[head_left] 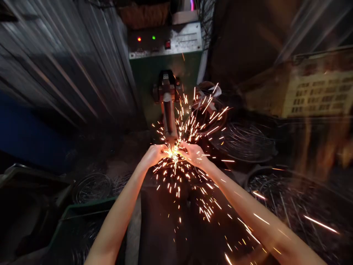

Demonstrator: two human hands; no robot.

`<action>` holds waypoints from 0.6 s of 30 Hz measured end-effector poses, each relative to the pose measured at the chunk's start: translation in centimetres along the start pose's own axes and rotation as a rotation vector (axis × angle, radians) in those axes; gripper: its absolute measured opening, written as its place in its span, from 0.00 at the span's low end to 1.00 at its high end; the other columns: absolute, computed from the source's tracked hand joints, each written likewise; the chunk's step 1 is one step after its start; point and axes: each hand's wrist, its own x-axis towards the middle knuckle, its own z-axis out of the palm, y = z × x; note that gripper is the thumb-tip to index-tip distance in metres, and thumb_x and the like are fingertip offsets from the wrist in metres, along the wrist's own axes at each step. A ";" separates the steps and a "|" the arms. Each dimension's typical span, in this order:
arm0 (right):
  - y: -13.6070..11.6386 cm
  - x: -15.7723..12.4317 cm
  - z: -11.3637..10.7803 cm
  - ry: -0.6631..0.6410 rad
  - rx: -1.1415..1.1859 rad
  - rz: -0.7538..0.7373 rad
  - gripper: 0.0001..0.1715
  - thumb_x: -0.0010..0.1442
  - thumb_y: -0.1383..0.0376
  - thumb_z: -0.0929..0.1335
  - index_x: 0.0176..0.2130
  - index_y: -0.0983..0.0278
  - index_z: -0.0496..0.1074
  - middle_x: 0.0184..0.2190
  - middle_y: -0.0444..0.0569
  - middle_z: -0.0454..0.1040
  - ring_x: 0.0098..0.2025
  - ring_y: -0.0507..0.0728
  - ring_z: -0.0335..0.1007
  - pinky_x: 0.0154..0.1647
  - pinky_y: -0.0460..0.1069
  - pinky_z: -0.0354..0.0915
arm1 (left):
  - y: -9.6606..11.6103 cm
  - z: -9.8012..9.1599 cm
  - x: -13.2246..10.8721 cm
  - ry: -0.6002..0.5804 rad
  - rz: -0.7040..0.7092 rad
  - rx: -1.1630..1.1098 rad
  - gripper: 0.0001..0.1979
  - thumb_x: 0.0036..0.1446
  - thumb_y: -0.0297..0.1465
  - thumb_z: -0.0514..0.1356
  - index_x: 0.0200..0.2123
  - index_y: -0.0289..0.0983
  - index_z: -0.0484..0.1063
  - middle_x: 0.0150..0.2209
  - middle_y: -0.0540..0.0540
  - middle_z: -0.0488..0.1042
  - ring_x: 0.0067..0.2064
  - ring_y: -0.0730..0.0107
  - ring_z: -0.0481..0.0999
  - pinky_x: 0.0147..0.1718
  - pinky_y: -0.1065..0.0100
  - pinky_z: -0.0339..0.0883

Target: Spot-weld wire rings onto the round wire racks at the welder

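My left hand (157,154) and my right hand (193,152) meet at the tip of a spot welder's metal arm (169,114). The fingers of both are pinched closed on a thin metal wire (180,161), of which a faint curve shows below them. Glare hides its ends and the exact grip. Bright sparks (173,151) burst between the hands, flying mostly right and downward. Behind the arm stands the green welding machine (146,84), with a red and a green light lit on its panel.
Wire coils lie at right (245,141) and at left (93,187). A dark green bin (63,217) is at lower left. Metal pieces fill a round container (275,184) at lower right. A yellow crate (317,92) stands at right; corrugated sheeting (68,48) is at left.
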 end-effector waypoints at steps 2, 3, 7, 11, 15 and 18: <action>0.3 -0.1 -0.1 0.003 0.041 -0.027 0.07 0.60 0.60 0.64 0.36 0.61 0.70 0.31 0.47 0.74 0.31 0.54 0.69 0.32 0.48 0.61 | 0.2 -0.1 0.2 -0.008 -0.007 0.001 0.10 0.51 0.35 0.60 0.34 0.35 0.76 0.33 0.45 0.78 0.35 0.66 0.75 0.35 0.69 0.65; 0.5 -0.2 -0.2 0.008 0.052 -0.042 0.07 0.60 0.61 0.65 0.36 0.61 0.70 0.32 0.47 0.73 0.32 0.54 0.68 0.33 0.47 0.61 | 0.2 -0.2 0.3 -0.017 -0.002 -0.005 0.10 0.50 0.34 0.61 0.35 0.35 0.76 0.34 0.46 0.78 0.36 0.66 0.75 0.36 0.70 0.64; 1.8 -0.7 -0.8 0.008 -0.003 -0.067 0.06 0.60 0.64 0.64 0.38 0.63 0.69 0.33 0.48 0.71 0.34 0.53 0.67 0.35 0.46 0.59 | 0.4 0.0 0.4 -0.031 -0.006 -0.012 0.10 0.50 0.34 0.61 0.35 0.37 0.75 0.36 0.48 0.78 0.38 0.68 0.75 0.37 0.71 0.64; 2.2 -0.7 -1.2 -0.042 -0.031 -0.074 0.06 0.60 0.67 0.64 0.36 0.63 0.70 0.31 0.46 0.71 0.32 0.51 0.66 0.33 0.45 0.58 | 0.7 0.0 0.0 -0.001 -0.033 0.007 0.09 0.51 0.33 0.60 0.35 0.37 0.75 0.36 0.47 0.78 0.37 0.68 0.76 0.35 0.72 0.64; 1.8 -0.7 -1.1 -0.035 -0.009 -0.078 0.06 0.60 0.67 0.64 0.37 0.62 0.71 0.31 0.46 0.72 0.32 0.52 0.67 0.33 0.45 0.58 | 1.0 -0.6 -0.5 -0.010 -0.044 0.038 0.10 0.51 0.34 0.60 0.37 0.38 0.75 0.36 0.48 0.78 0.39 0.67 0.75 0.36 0.72 0.64; 1.5 -0.7 -0.9 -0.020 0.025 -0.055 0.06 0.60 0.66 0.64 0.38 0.62 0.70 0.32 0.47 0.74 0.32 0.52 0.68 0.32 0.45 0.59 | 1.0 -0.9 -0.6 -0.034 -0.080 0.039 0.11 0.51 0.34 0.60 0.38 0.38 0.75 0.35 0.47 0.78 0.38 0.67 0.75 0.35 0.72 0.64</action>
